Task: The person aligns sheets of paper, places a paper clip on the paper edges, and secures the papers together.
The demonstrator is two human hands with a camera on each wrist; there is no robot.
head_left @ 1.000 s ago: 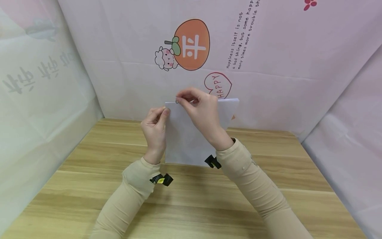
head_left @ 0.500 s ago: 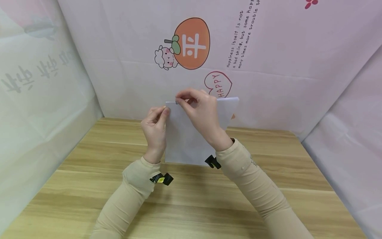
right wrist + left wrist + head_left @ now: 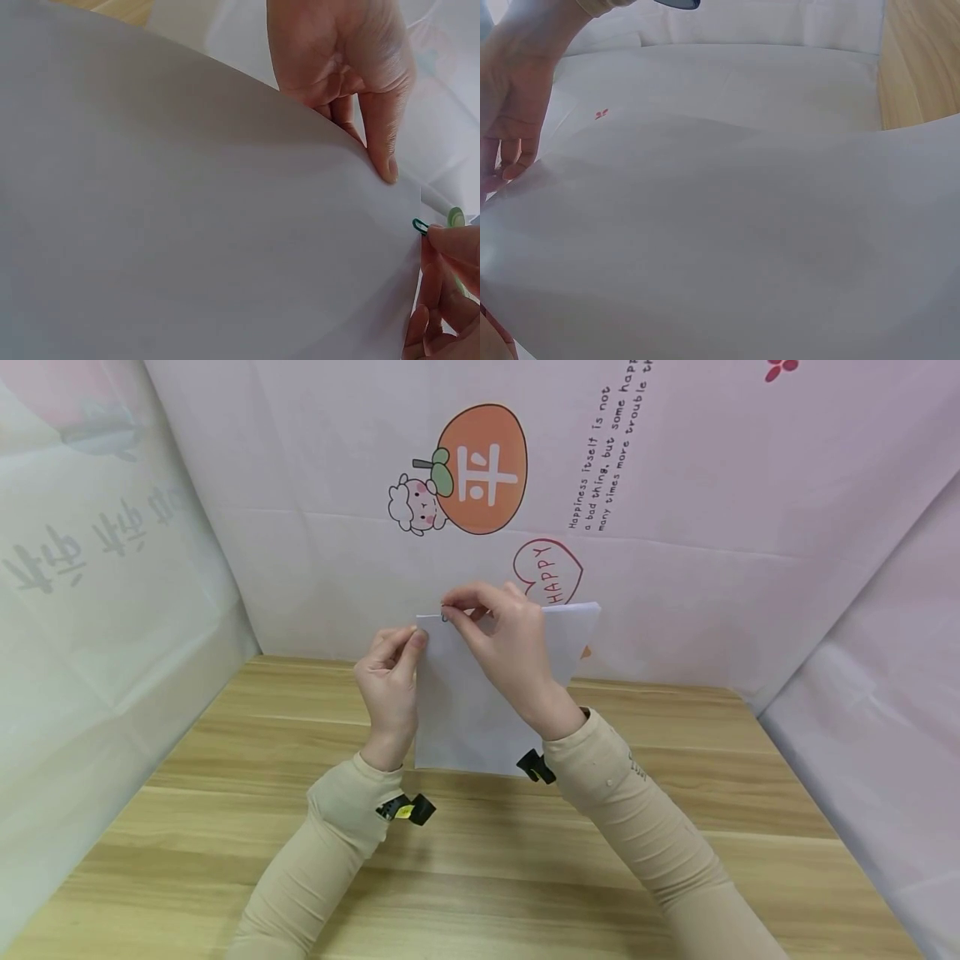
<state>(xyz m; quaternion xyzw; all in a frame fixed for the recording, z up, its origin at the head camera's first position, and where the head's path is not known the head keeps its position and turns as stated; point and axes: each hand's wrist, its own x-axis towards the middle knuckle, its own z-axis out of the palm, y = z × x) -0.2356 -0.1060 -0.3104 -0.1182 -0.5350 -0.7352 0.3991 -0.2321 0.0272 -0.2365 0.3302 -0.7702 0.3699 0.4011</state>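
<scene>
Upright in front of me stands a stack of white paper sheets, its lower edge by the table. My left hand pinches the stack near its upper left corner between thumb and fingers. A little to the right, my right hand pinches a small dark green paper clip at the top edge. In the right wrist view the clip's loop lies over the front of the paper, and the rest is hidden by the fingertips. Most of the left wrist view is filled by paper.
The wooden table spreads below the hands. Behind it hangs a white cloth printed with an orange fruit, a heart and lettering. More cloth closes off both sides. Each wrist bears a black camera mount.
Almost nothing differs. Both hands keep their hold on the paper and the clip, while the right hand shifts very slightly left.
</scene>
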